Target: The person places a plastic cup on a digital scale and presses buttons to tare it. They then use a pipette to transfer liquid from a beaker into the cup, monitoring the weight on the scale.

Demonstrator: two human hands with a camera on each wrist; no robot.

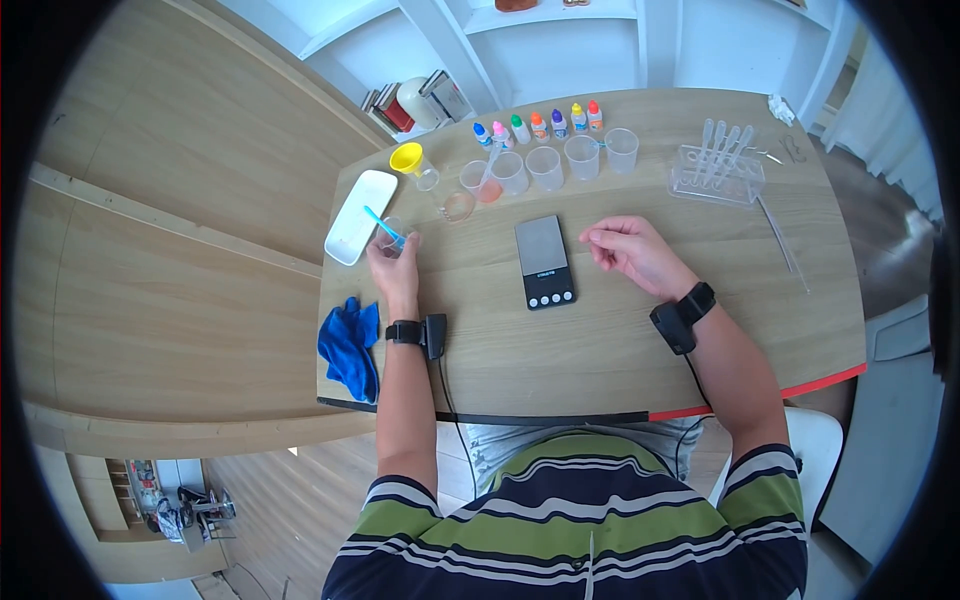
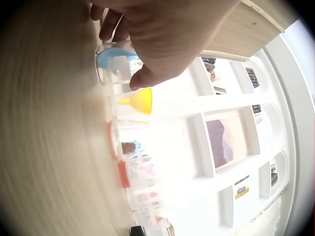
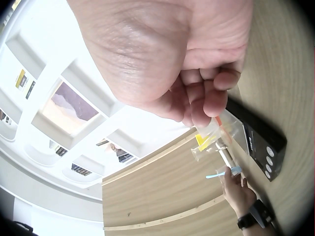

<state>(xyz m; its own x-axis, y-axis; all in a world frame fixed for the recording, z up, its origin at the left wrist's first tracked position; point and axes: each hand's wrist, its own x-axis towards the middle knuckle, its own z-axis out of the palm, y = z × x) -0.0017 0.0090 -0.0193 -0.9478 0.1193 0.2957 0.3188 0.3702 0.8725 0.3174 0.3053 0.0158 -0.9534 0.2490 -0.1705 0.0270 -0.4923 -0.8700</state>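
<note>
On the left of the table, my left hand (image 1: 397,268) grips a small clear beaker (image 1: 391,229) with a blue spoon (image 1: 377,219) leaning in it. The left wrist view shows the left hand (image 2: 170,39) with thumb and fingers around the beaker (image 2: 121,74), the blue spoon end (image 2: 109,58) inside. My right hand (image 1: 640,258) is right of a black digital scale (image 1: 545,285), fingers loosely curled, holding nothing visible. In the right wrist view the curled fingers of the right hand (image 3: 172,54) appear above the scale (image 3: 270,142).
A white tray (image 1: 345,236) and blue cloth (image 1: 349,350) lie left. Behind are a yellow funnel (image 1: 407,157) in a cup, several plastic cups (image 1: 545,168), a small beaker (image 1: 458,207) and dropper bottles (image 1: 540,127). A clear rack (image 1: 715,180) with pipettes stands right, near thin rods (image 1: 780,238).
</note>
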